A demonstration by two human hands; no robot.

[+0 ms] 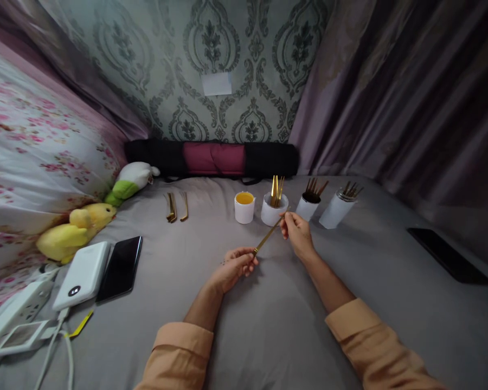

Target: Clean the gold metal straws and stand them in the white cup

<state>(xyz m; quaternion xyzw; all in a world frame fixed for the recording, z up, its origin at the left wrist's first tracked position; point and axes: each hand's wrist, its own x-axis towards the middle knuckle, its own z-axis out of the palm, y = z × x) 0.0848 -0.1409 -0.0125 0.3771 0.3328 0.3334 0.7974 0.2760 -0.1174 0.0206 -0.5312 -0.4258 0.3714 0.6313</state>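
Both my hands hold one long, thin gold-coloured stick (268,236), slanting up to the right above the grey sheet. My left hand (238,265) pinches its lower end, where a small fitting shows by the fingers. My right hand (296,230) pinches the upper end, just in front of a white cup (269,215) with gold sticks (275,192) standing in it. Left of that is a white-wrapped cup (244,213) with a yellow inside. To the right stand a white-wrapped cup (308,208) and a taller, tilted-looking jar (335,213), each with several brownish sticks.
Several gold bent-ended sticks (171,208) lie at the left. Beyond them are plush toys (75,230), a white power bank (83,275), a phone (120,268) and a power strip (18,309) with cables. A dark flat object (447,255) lies right; a black-and-maroon roll (213,158) lies behind.
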